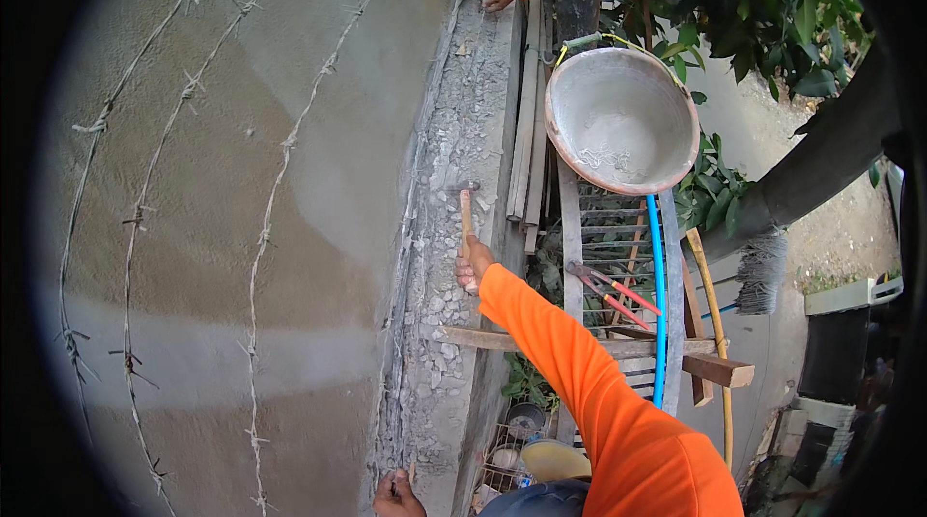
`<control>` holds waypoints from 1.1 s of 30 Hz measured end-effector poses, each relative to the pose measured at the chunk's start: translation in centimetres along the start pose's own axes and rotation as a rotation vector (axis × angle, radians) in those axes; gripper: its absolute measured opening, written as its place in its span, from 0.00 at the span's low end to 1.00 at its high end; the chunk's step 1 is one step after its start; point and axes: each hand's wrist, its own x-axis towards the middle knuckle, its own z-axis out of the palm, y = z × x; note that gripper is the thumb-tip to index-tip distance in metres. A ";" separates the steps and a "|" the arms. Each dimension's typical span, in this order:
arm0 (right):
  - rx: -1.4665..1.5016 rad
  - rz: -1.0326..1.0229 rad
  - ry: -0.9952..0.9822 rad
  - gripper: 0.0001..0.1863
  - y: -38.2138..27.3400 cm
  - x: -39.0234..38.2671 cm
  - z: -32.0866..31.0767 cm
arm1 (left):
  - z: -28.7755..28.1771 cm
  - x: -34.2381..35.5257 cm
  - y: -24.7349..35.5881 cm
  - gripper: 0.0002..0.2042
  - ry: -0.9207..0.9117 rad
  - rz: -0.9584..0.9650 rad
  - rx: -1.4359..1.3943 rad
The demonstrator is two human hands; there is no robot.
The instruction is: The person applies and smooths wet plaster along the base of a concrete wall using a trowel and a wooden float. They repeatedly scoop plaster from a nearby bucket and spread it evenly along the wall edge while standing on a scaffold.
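My right hand [474, 264], on an orange-sleeved arm, is wrapped round the wooden handle of a hammer [466, 216]. The hammer's small dark head lies over the broken concrete top [446, 145] of a wall, among loose grey rubble [446, 309]. Low in the view, my left hand [397, 496] is at the wall's left edge with its fingers curled in. What those fingers hold, if anything, I cannot make out. Bent wires [410, 208] run along that edge close to the left hand.
Barbed wire strands [261, 247] stretch down the left. A mortar-stained bucket [623, 121] rests to the right, above red-handled cutters [618, 293] on a slatted metal frame [570, 266]. A wooden beam [579, 343] crosses below. At the top, another person's hands [499, 1] touch the wall.
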 end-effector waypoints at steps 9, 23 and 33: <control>-0.164 -0.020 -0.163 0.26 0.9 1.6 -1.0 | -3.7 -5.8 2.0 0.18 -0.040 0.076 -0.064; -0.767 -0.794 0.528 0.31 1.1 -1.2 -1.6 | -4.1 2.0 -2.3 0.22 0.039 0.044 0.096; -1.083 -0.650 0.468 0.29 -3.9 -1.7 -0.4 | 1.5 2.9 -8.1 0.22 0.003 0.067 0.079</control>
